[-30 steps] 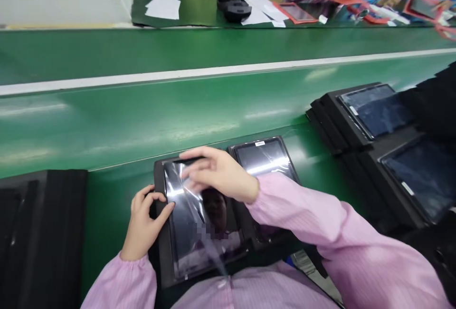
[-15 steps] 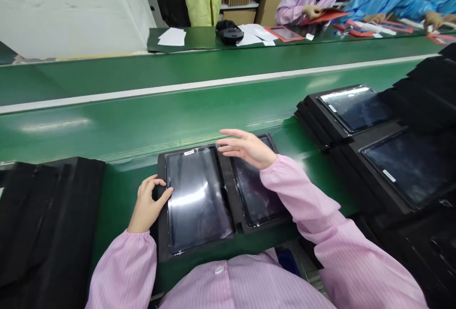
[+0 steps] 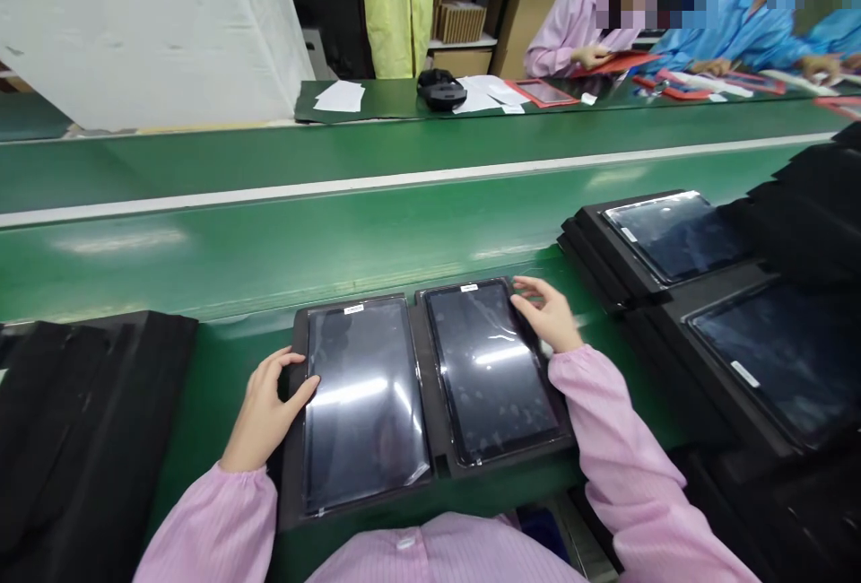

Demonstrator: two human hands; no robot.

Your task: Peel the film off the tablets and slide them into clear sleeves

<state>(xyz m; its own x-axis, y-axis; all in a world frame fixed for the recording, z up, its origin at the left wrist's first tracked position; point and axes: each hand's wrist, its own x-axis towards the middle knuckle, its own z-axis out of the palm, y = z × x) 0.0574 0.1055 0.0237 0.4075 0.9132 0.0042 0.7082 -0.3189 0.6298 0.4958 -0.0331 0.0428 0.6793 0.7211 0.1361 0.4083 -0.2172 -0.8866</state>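
Observation:
In front of me an open black folio case (image 3: 425, 377) lies flat, its two halves side by side. The left half carries a glossy dark screen panel (image 3: 363, 430) with a small white label at the top. A second dark screen panel (image 3: 494, 386), labelled the same way, lies on the right half. My left hand (image 3: 265, 399) grips the case's left edge, thumb over the rim. At the upper right edge, my right hand (image 3: 546, 312) pinches the case between thumb and curled fingers. The fingertips of both hands are partly hidden.
Stacked black cases with dark panels (image 3: 679, 238) stand on the right. More black cases (image 3: 100, 422) are piled at left. Beyond the green bench (image 3: 221, 251), a raised ledge holds papers (image 3: 340, 96) and a black device (image 3: 440, 90). Co-workers (image 3: 571, 27) handle red pieces at the back right.
My right hand has moved from above the right panel to the case's right edge and closed there. My left hand stays at the left edge. The camera view has tilted slightly up.

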